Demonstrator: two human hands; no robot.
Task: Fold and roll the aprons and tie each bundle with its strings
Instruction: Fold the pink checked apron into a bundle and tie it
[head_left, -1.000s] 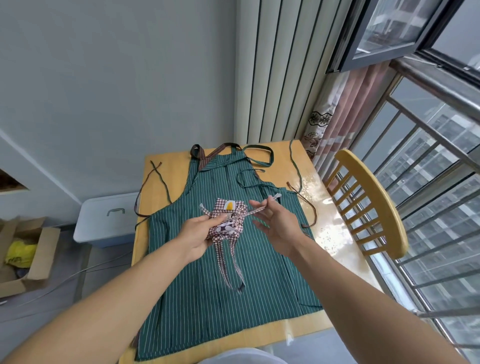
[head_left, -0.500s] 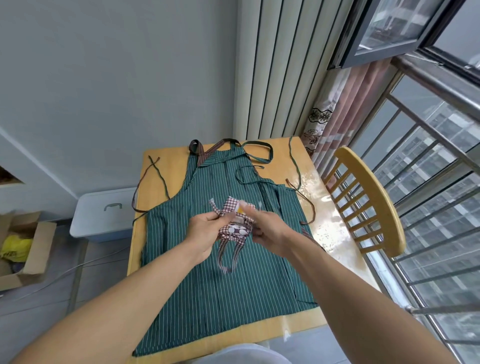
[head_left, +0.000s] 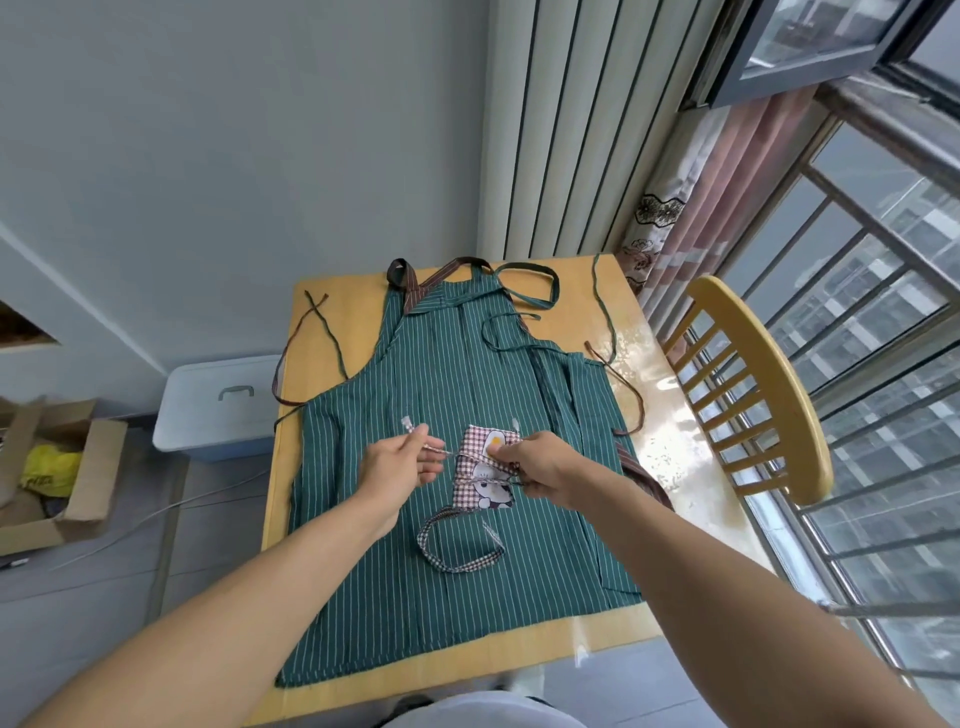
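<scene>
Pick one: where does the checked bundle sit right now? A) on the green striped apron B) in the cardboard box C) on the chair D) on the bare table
A: the checked bundle lies on the spread green apron, between the left hand and the right hand, each pinching one of its strings.
</scene>
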